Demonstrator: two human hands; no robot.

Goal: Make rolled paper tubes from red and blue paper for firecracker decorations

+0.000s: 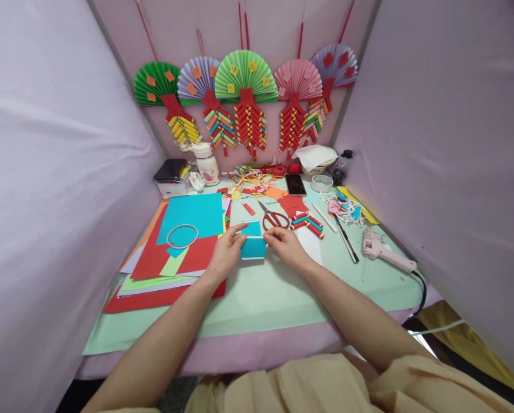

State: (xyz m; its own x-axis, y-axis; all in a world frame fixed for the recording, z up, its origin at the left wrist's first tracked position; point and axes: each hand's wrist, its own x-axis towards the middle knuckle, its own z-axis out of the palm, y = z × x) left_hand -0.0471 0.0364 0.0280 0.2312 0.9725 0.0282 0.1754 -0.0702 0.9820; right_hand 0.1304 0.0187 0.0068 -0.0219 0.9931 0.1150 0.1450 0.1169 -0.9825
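Observation:
A small teal paper piece (253,245) with white edges lies on the pale green mat (283,292), folded across its middle. My left hand (228,251) pinches its left side, fingers closed on it. My right hand (284,243) pinches its right side along the fold. Red-handled scissors (273,218) lie just behind the paper. A stack of coloured sheets (175,252), teal and red on top, lies to the left with a metal ring (182,236) on it.
A pink glue gun (384,251) with a black cord lies at the right. A phone (295,184), a tape roll (322,183), paper scraps, small paper firecrackers (308,222) and a white bottle (206,163) stand behind. Paper fan decorations (245,77) hang on the back wall. Fabric walls close in both sides.

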